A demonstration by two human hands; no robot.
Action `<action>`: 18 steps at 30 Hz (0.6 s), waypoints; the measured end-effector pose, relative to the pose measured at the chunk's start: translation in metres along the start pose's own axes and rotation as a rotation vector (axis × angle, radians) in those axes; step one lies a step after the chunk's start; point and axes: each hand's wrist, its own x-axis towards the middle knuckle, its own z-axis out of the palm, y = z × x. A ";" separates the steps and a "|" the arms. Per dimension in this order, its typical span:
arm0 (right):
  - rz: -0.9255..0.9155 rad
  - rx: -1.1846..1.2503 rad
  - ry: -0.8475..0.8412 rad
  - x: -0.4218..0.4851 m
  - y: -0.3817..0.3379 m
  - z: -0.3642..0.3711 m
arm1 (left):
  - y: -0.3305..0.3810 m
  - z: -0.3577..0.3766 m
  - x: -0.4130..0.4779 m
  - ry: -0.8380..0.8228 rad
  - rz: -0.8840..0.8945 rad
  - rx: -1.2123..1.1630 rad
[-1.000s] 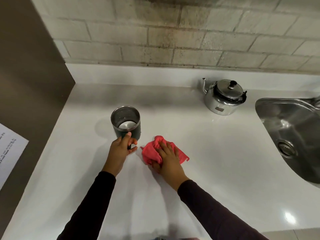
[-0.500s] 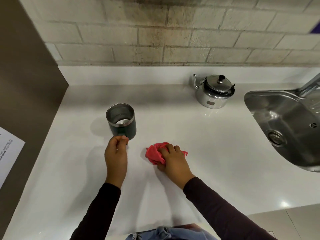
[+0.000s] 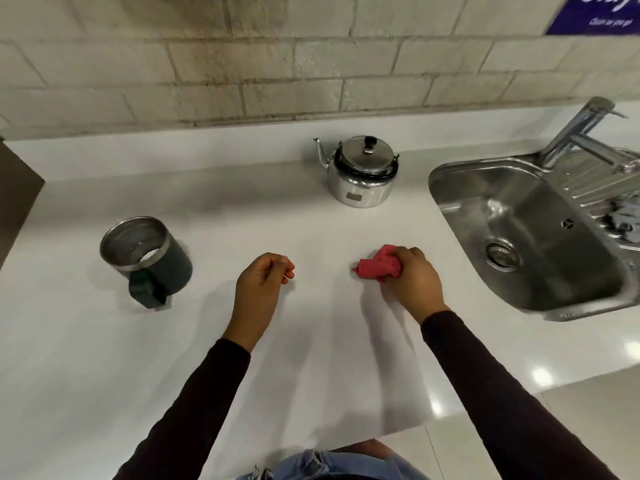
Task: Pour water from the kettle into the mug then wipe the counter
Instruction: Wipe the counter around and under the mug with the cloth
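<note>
A dark green mug [image 3: 152, 258] with a steel inside stands at the left of the white counter [image 3: 311, 358]; water shows in its bottom and its handle faces me. The steel kettle [image 3: 362, 173] with a black knob sits at the back, lid on, spout to the left. My right hand [image 3: 414, 278] presses a bunched red cloth [image 3: 375, 266] onto the counter, left of the sink. My left hand [image 3: 261, 282] hovers curled and empty, well to the right of the mug and apart from it.
A steel sink [image 3: 530, 230] with a drain and a tap [image 3: 575, 129] fills the right side. A tiled wall [image 3: 277, 64] runs behind the counter. A dark panel [image 3: 17, 195] borders the left end. The counter's front edge is close to my body.
My left hand let go of the mug and drew back to the right. My right hand slid the red cloth rightward toward the sink. The view shifted right.
</note>
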 end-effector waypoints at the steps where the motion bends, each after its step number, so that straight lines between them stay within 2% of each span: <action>1: 0.025 0.008 0.016 0.015 0.009 -0.012 | 0.001 0.013 0.004 -0.006 -0.005 0.004; 7: 0.116 0.276 0.111 0.129 0.041 -0.067 | 0.000 0.086 0.023 0.015 -0.058 0.007; 12: 0.180 0.703 0.110 0.216 0.031 -0.072 | -0.006 0.119 0.026 0.038 -0.102 0.014; 15: 0.208 0.701 0.111 0.247 0.027 -0.063 | -0.005 0.125 0.027 0.056 -0.106 0.028; 18: 0.201 0.518 0.017 0.258 0.031 -0.043 | -0.002 0.122 0.029 0.089 -0.099 0.038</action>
